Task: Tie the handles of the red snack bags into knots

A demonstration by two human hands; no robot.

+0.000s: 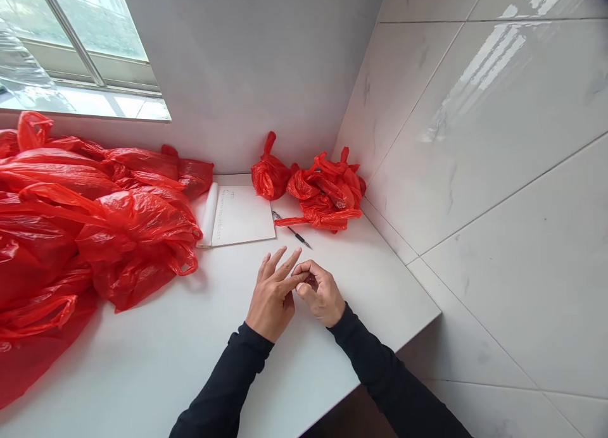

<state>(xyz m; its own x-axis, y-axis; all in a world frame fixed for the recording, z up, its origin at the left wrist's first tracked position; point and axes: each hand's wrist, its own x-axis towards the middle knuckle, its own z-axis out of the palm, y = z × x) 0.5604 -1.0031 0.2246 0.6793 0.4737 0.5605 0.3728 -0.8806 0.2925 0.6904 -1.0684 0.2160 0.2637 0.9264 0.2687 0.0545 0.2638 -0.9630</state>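
Observation:
Over the white table, my left hand point(272, 297) is open, its fingers spread and stretched forward. My right hand point(323, 294) pinches the tip of the left index finger between thumb and fingers. Nothing else shows in either hand, though something very small inside the pinch would be hidden. Just beyond the fingertips lies a black pen point(295, 232), slanting across the tabletop. A notepad point(244, 219) with its cover folded back to the left is behind my left hand, with small printed or written marks along its page.
Knotted red plastic bags point(137, 235) pile up along the left of the white table point(156, 362). Smaller red bags point(327, 188) sit in the back right corner, beside a single tied bag point(269, 174). A marbled tile wall point(498, 204) borders the right; a window point(95, 45) is upper left.

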